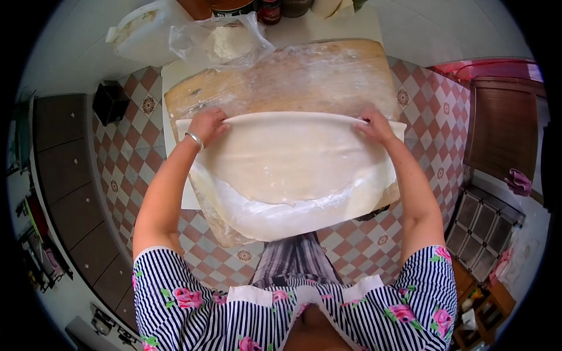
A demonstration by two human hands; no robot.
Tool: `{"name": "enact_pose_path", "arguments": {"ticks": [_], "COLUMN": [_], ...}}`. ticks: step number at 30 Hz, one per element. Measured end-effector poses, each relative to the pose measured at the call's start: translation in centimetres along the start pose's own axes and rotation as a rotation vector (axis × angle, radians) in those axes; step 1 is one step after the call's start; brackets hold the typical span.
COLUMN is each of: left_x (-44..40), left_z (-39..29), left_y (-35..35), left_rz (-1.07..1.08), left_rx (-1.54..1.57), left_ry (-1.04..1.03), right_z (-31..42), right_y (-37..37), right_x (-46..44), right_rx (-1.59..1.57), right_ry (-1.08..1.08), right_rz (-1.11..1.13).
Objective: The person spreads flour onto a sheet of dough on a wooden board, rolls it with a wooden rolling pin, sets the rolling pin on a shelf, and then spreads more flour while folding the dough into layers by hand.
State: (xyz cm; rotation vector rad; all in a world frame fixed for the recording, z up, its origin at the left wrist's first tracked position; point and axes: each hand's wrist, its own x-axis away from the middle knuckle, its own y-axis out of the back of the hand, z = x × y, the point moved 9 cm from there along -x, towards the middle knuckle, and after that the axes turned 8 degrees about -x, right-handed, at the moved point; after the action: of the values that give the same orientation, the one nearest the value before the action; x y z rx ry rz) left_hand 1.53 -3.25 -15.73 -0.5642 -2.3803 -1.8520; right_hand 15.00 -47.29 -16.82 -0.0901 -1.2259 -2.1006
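Observation:
A large thin sheet of dough (275,155) lies folded over itself on a floured wooden board (293,76). Its straight upper fold runs between my two hands. My left hand (209,126), with a silver bracelet at the wrist, pinches the fold near its left end. Near the right end, my right hand (374,126) grips the same fold with bent fingers. The lower layer of dough shows below the folded part as a curved, flour-dusted band reaching the board's near edge.
Behind the board sit an open plastic bag of flour (225,44), a whitish plastic container (146,29) and a dark red jar (270,10). A black bin (110,102) stands on the tiled floor at left. Dark cabinets (67,175) line the left side.

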Motion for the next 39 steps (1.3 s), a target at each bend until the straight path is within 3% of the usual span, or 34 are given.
{"name": "enact_pose_path", "arguments": {"ticks": [3,13,14,16,19,21,22,24,25,26,29,31,33,36,39], "left_x": [0.6,-2.9,-3.4,-4.4,-6.2,-6.8,-6.9,-6.8,-6.7,-5.7,-2.4,-0.4,1.5,4.9,10.0], "left_z": [-0.3,2.5,3.1,4.7,8.3,6.7,6.2,5.2,4.7,3.5,-2.3,-6.3,-10.2,-13.1,-13.0], "left_y": [0.3,1.6,1.5,1.6,1.5,5.8,6.5,6.0,5.4,4.3,0.5,-3.8,-6.3,-7.9,-10.3], "left_rz": [0.022,-0.129,0.004,-0.085,-0.168,-0.211,-0.133,-0.245,-0.303,-0.353,-0.483,-0.255,-0.192,-0.244,-0.335], "left_rx": [-0.016,-0.029,-0.087,-0.065,-0.154,-0.202,-0.157,-0.266,-0.320,-0.308,-0.097,-0.081,0.009,0.116,0.123], "left_ry": [0.093,-0.053,0.030,0.031,0.129,0.201,0.290,0.250,0.230,0.210,0.092,0.212,0.222,0.308,0.516], "right_z": [1.7,3.7,3.7,3.5,5.2,4.9,4.6,5.7,6.1,5.1,8.2,8.4,8.4,8.2,9.1], "right_y": [0.7,2.4,2.7,3.2,6.4,7.4,7.4,7.1,6.7,4.7,-0.6,-5.6,-9.1,-10.9,-14.6], "right_x": [1.6,-0.3,-0.8,-1.8,-3.2,-5.5,-6.5,-6.4,-6.2,-5.6,-2.5,0.0,3.0,7.4,9.9], "right_rx": [0.078,0.367,0.383,0.424,0.345,0.394,0.419,0.415,0.413,0.314,0.248,0.199,0.076,0.000,0.091], "right_ry": [0.013,0.339,0.349,0.312,0.399,0.199,0.102,0.204,0.256,0.152,0.165,0.113,0.025,-0.105,-0.109], "right_rz": [-0.169,-0.217,-0.222,-0.198,-0.405,-0.320,-0.280,-0.440,-0.521,-0.470,-0.378,-0.334,-0.375,-0.478,-0.403]}}
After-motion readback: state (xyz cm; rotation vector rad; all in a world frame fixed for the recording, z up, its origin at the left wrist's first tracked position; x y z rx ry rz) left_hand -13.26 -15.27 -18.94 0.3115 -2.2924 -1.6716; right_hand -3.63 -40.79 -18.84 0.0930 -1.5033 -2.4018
